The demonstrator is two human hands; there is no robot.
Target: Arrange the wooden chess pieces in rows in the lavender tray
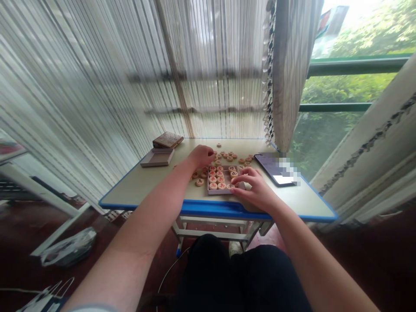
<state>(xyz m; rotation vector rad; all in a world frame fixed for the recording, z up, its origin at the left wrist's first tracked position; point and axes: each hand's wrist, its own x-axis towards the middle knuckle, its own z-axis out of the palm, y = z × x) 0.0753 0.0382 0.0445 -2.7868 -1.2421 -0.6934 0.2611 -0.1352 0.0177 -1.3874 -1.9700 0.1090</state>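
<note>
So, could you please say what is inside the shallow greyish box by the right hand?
Round tan pieces, red-marked at left, dark-marked at right. The right hand hides part of the box's right side.

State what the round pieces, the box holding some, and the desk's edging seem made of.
Round pieces: probably wood, smooth, by their pale tan colour.
Box: perhaps cardboard, matte, by its thin walls.
Desk's edging: likely plastic, smooth, by its uniform blue.
</note>
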